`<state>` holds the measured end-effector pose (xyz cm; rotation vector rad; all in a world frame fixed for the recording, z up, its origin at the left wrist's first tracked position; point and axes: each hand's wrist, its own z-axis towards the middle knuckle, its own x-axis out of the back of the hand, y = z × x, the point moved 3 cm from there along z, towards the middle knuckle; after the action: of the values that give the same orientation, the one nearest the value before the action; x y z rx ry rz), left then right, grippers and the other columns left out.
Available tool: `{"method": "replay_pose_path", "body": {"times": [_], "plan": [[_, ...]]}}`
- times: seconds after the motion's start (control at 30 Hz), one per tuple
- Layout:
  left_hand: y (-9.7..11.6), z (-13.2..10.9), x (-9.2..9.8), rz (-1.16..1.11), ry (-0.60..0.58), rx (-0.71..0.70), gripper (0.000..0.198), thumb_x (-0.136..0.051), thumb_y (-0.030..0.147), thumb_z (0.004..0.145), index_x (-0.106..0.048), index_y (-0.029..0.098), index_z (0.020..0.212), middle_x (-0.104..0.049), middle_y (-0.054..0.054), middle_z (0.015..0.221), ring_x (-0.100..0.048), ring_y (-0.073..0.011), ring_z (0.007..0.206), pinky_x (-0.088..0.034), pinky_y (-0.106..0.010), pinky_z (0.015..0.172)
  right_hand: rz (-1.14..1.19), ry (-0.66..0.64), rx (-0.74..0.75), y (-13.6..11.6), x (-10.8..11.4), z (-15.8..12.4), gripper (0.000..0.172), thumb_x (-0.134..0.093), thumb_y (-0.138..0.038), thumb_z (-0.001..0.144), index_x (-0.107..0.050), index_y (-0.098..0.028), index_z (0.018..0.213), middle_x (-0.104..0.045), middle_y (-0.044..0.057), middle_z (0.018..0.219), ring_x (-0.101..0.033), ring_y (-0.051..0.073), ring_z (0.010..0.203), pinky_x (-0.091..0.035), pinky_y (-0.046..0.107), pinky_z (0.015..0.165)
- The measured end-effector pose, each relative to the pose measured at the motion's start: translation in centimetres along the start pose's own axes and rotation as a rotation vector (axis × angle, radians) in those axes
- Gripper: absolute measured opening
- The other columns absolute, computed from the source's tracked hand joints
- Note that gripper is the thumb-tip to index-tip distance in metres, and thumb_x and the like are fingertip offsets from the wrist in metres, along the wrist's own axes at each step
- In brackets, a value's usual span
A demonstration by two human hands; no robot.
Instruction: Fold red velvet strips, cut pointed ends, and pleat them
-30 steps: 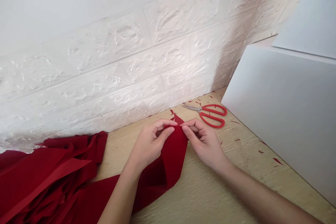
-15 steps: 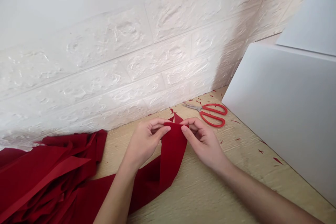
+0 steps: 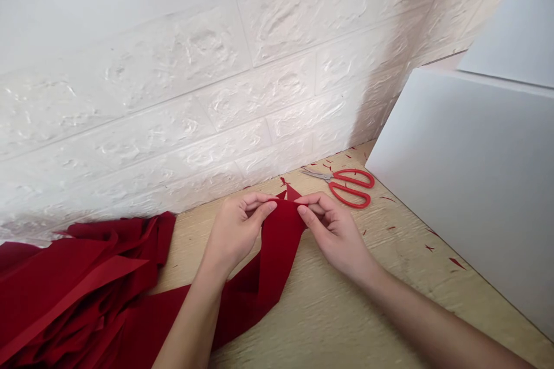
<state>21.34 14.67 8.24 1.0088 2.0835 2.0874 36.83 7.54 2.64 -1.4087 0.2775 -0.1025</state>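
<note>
On the wooden bench [image 3: 346,311], close to the white brick-pattern wall [image 3: 259,86], both hands pinch the folded end of a red fabric strip [image 3: 277,253]. The left hand [image 3: 236,230] closes thumb and forefinger on its left edge and the right hand [image 3: 333,230] on its right edge. The strip trails back toward a heap of red cloth [image 3: 78,282]. It looks light, soft and limp, likely to sag when lifted, so a hold at the edges beside the fold seems best. Red-handled scissors [image 3: 348,186] lie beyond the right hand
</note>
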Motion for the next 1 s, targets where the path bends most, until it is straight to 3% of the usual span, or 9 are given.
{"method": "replay_pose_path", "body": {"times": [0.27,0.73,1.0], "plan": [[0.7,-0.4,0.0,0.01,0.033,-0.012,0.018,-0.066,0.035,0.089,-0.075,0.02,0.086,-0.079,-0.002,0.084,-0.072,-0.0162,0.076,-0.055,-0.025,0.068,-0.025,-0.053,-0.045,-0.1,-0.1,-0.1,0.031,-0.06,-0.049,0.094,-0.063,-0.02,0.104,-0.067,0.001,0.076,-0.061,0.014,0.069,-0.05,0.027,0.062],[0.6,-0.3,0.3,-0.051,0.0,-0.05,0.021,-0.065,0.031,0.09,-0.075,0.02,0.105,-0.081,-0.003,0.098,-0.073,-0.0167,0.087,-0.054,-0.026,0.077,0.046,-0.075,-0.023,-0.6,-0.3,-0.2,0.026,-0.061,-0.043,0.094,-0.062,-0.021,0.108,-0.072,0.002,0.083,-0.065,0.014,0.072,-0.054,0.027,0.066],[0.3,-0.2,0.8,-0.079,-0.006,0.027,0.026,-0.067,0.038,0.089,-0.075,0.019,0.105,-0.08,-0.003,0.09,-0.073,-0.0173,0.079,-0.057,-0.027,0.073,-0.005,-0.079,0.015,-1.1,-0.5,-0.4,0.025,-0.059,-0.042,0.095,-0.063,-0.022,0.109,-0.072,0.002,0.083,-0.065,0.013,0.069,-0.054,0.027,0.064]]}}
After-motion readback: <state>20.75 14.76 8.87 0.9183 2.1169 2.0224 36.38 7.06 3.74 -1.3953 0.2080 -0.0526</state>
